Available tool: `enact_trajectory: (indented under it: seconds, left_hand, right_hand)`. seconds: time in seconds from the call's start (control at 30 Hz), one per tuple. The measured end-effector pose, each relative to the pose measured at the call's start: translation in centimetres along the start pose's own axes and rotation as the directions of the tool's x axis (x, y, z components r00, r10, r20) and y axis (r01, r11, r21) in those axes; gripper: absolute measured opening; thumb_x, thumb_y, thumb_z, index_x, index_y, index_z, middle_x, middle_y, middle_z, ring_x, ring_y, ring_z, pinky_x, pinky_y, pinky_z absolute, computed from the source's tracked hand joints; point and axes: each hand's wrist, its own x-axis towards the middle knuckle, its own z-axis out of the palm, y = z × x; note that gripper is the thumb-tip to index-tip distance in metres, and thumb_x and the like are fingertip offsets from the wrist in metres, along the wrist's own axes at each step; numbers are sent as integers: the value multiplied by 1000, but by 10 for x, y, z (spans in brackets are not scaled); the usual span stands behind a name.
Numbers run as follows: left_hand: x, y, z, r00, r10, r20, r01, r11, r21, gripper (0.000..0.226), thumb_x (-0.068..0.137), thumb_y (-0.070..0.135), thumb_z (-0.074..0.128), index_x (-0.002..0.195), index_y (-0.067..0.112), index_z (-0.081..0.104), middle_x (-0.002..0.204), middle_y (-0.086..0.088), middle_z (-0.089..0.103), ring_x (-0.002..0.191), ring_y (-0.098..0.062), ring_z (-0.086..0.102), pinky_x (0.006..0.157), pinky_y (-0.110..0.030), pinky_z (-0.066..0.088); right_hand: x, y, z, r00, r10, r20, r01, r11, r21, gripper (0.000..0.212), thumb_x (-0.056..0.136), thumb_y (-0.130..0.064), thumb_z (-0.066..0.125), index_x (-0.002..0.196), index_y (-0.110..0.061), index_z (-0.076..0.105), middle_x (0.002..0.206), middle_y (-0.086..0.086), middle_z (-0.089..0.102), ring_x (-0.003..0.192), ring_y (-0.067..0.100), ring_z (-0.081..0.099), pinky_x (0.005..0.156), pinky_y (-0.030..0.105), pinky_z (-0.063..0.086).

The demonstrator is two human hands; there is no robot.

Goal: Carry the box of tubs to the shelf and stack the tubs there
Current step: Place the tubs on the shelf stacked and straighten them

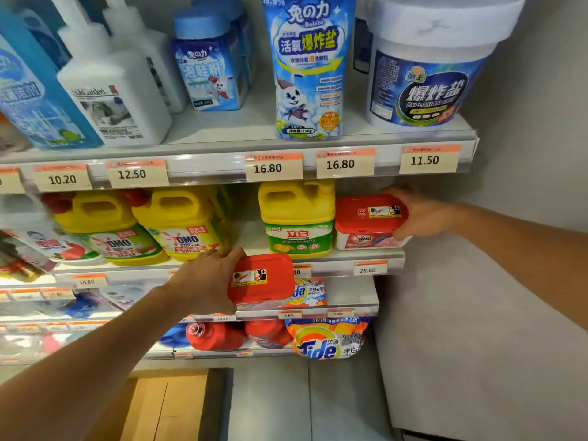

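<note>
— Where were the tubs just then?

— My right hand (420,214) was wrapped around a red-lidded OMO tub (370,222) sitting on the second shelf (350,254), at about three o'clock from the yellow jug (297,218) with the green label, just beside it. My left hand (206,281) gripped a second tub (262,280) by its side, held in the air in front of the shelf edge, at seven o'clock from that jug.

— Could you read anything?

— Both lids carried a small warning sticker. The price strip under the placed tub read 28.80 (369,269). Above it ran tags for 16.80, 16.80 and 11.50 (426,160), below a white pail (426,78) marked "EXPLOSION SALT".

— What crowded the spot?

— Yellow OMO jugs (181,224) at nine o'clock of the held tub, a Tide bag (327,340) at five o'clock, lower down. The box (165,405) lay on the floor at six o'clock; my left forearm covered part of it.
</note>
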Motion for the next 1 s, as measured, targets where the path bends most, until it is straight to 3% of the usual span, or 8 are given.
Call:
enact_trajectory:
  seconds: [0.37, 0.6, 0.73, 0.83, 0.9, 1.0]
  left_hand:
    - [10, 9, -1, 999, 27, 21, -26, 999, -22, 99, 54, 55, 78, 138, 30, 31, 129, 6, 55, 113, -20, 55, 84, -36, 54]
    - [19, 19, 3, 998, 52, 23, -51, 998, -22, 98, 54, 54, 78, 136, 30, 31, 124, 6, 55, 110, -19, 54, 79, -35, 51]
    - [24, 25, 3, 998, 56, 23, -55, 998, -30, 96, 54, 55, 77, 134, 31, 31, 123, 7, 55, 110, -19, 54, 78, -35, 52]
    - [27, 31, 2, 997, 68, 26, -67, 997, -45, 96, 56, 55, 78, 135, 31, 31, 123, 6, 56, 109, -18, 55, 78, -34, 52]
    - [29, 34, 2, 997, 82, 14, -81, 996, -42, 95, 56, 55, 77, 135, 30, 31, 123, 6, 56, 109, -19, 55, 77, -33, 52]
    - [31, 40, 1, 996, 93, 10, -93, 995, -46, 97, 58, 56, 77, 138, 32, 28, 126, 7, 55, 111, -18, 55, 80, -34, 53]
  right_hand:
    - [23, 12, 10, 998, -1, 56, -3, 998, 56, 105, 64, -25, 92, 145, -47, 29, 139, 0, 41, 129, 24, 48, 104, 50, 51]
    - [31, 9, 9, 997, 13, 70, -8, 997, -71, 108, 64, -33, 89, 148, -50, 24, 141, 0, 42, 134, 26, 43, 105, 50, 49]
    - [32, 14, 15, 1000, -10, 24, 10, 999, -30, 112, 61, -39, 91, 150, -49, 24, 145, 0, 37, 137, 27, 39, 109, 52, 45]
    - [31, 19, 23, 996, -32, -78, 34, 999, 23, 126, 48, -51, 91, 152, -49, 20, 152, -3, 29, 144, 27, 31, 114, 52, 41]
    - [30, 21, 28, 988, -36, -148, 51, 994, 99, 126, 44, -49, 95, 151, -44, 28, 150, -3, 31, 142, 26, 36, 113, 50, 43]
    - [26, 23, 30, 981, -52, -185, 84, 982, 167, 107, 50, -37, 100, 142, -31, 47, 139, 1, 47, 125, 22, 55, 105, 42, 52]
